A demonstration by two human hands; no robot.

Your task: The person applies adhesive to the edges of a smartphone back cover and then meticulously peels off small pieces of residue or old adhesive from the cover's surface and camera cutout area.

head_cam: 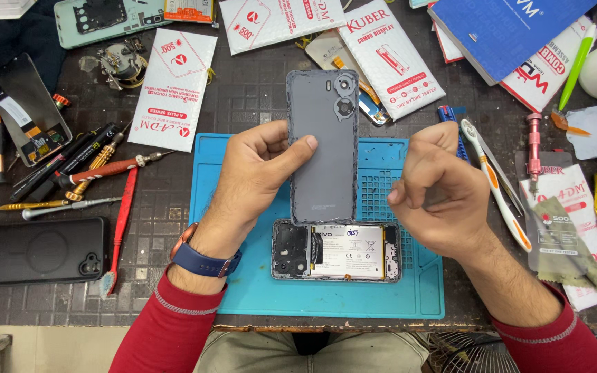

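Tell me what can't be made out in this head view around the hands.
- Back cover: its left edge is hidden by the left hand.
- Right hand: curled shut; whether the fingers pinch anything is hidden.
- Opened phone: small parts too small to tell.
- Blue mat: middle hidden by hands and phone.

Left hand [260,169] is gripping a grey phone back cover [323,145] upright, inner side facing up, thumb pressed on its left edge. Right hand [437,197] is curled loosely just right of it, fingers pinched together, not touching the cover as far as I can tell. Right below the cover sits the opened phone body [336,251], battery showing, lying on a blue work mat [257,290]. Off to the left there's a bunch of screwdrivers [70,181] and a black phone case [36,252]. To the right, white-and-orange tweezers [495,183], with a pink screwdriver [533,145] a bit farther right.
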